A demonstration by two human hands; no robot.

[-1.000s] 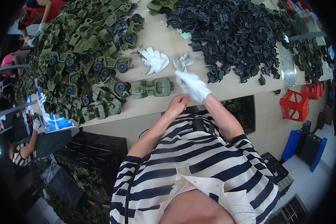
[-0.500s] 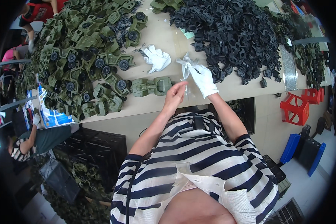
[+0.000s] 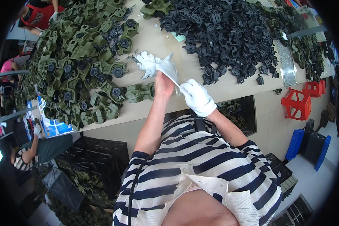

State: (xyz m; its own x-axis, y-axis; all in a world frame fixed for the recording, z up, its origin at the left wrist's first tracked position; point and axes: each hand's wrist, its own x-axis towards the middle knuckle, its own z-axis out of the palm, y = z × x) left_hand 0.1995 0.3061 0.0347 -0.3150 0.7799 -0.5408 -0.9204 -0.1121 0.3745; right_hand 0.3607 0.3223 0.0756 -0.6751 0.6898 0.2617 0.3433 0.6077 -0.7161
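R hand [image 3: 197,97], gloved, has fingers pinched tight on a white glove [image 3: 168,67]; L hand [image 3: 164,86] fingers hidden in it, can't tell how spread. Glove's over the beige table [image 3: 151,34] btwn green toy vehicles [image 3: 79,51] & black parts [image 3: 222,39], red stool [image 3: 297,102] off right.

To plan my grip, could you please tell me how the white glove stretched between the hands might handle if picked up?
The white glove is likely floppy, bending around the left hand, and probably light, since its fabric looks thin.
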